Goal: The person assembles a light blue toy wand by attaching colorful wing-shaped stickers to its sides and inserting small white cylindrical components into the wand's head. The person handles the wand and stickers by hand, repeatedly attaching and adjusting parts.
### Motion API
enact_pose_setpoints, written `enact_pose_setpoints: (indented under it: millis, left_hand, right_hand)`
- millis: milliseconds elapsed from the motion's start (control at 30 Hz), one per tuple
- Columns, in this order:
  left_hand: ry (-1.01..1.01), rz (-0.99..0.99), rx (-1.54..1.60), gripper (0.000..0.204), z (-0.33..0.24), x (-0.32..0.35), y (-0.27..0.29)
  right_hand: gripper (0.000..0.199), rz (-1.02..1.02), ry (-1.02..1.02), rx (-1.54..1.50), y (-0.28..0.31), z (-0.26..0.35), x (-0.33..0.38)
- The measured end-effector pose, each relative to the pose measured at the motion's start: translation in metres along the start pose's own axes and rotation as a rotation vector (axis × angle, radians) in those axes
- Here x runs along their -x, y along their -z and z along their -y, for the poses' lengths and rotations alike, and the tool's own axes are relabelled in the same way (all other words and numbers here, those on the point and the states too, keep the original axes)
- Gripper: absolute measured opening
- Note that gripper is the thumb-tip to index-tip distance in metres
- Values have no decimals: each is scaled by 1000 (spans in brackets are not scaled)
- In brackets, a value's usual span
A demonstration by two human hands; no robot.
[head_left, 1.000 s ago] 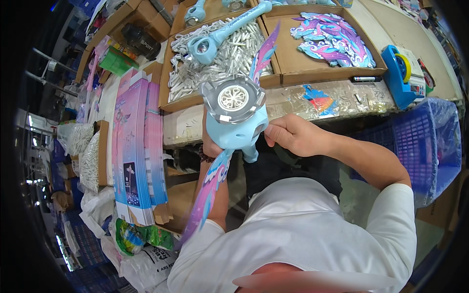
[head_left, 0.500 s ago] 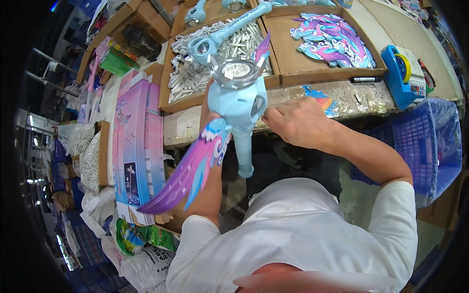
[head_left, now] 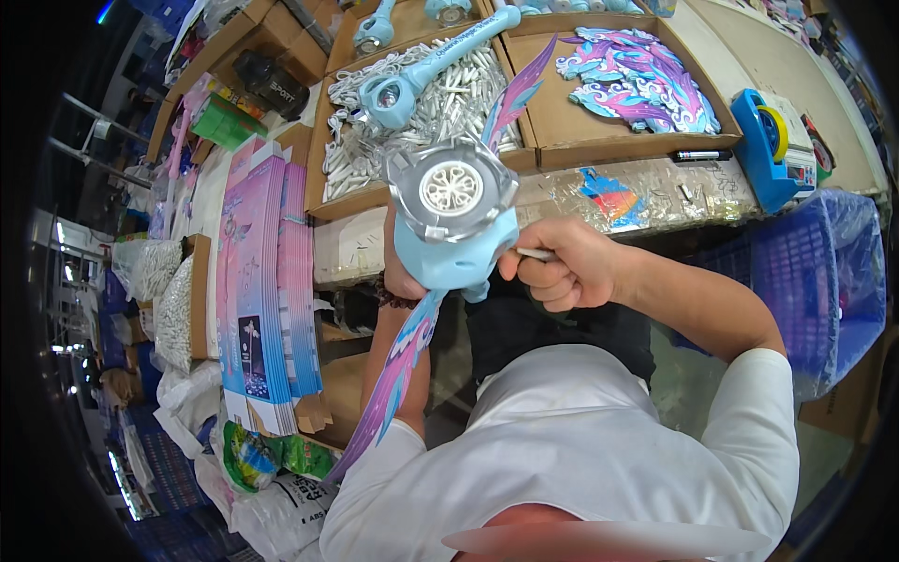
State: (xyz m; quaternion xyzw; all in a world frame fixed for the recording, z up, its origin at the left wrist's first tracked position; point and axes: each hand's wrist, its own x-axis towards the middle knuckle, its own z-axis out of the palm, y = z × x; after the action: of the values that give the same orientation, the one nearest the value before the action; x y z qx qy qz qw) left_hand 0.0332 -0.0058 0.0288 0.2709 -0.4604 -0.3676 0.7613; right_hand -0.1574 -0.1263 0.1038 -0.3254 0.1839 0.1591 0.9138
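Over the bench's near edge, my left hand (head_left: 403, 276) grips a light-blue toy wand (head_left: 456, 248) from its left side. The wand's head has a clear, pronged ring around a white patterned disc, facing up. A purple-and-blue wing (head_left: 398, 361) hangs from its near side, and a second wing (head_left: 520, 98) sticks out on the far side. Closed by the head's right side, my right hand (head_left: 573, 267) pinches a small white stick (head_left: 536, 254), its inner end close to the wand. Most of my left fingers are hidden behind the wand.
Beyond the wand stands a cardboard box of white corded pieces (head_left: 449, 89) with another blue wand (head_left: 440, 66) across it. To its right, a box holds stacked wings (head_left: 641, 80). A blue tape dispenser (head_left: 763, 150), marker (head_left: 702, 155) and folded printed cartons (head_left: 257, 290) flank them.
The wand has tilted so its disc faces up more and its handle has swung out of sight. My right hand has turned, bringing the white stick into view by the head.
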Motion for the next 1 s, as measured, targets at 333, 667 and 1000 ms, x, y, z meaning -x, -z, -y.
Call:
enact_pose_setpoints:
  millis: [333,667,1000]
  left_hand:
    - [206,-314,-131,129,-13,-6,-21]
    - [313,-387,185,54,-10,-15,-16]
    - [290,-84,443,76,-9,-24,33]
  right_hand:
    - [18,-495,806,1876,8,-11,-6]
    - [12,-786,1190,2258,19,-6,-20]
    - [14,-715,995,1540,10,13,-19]
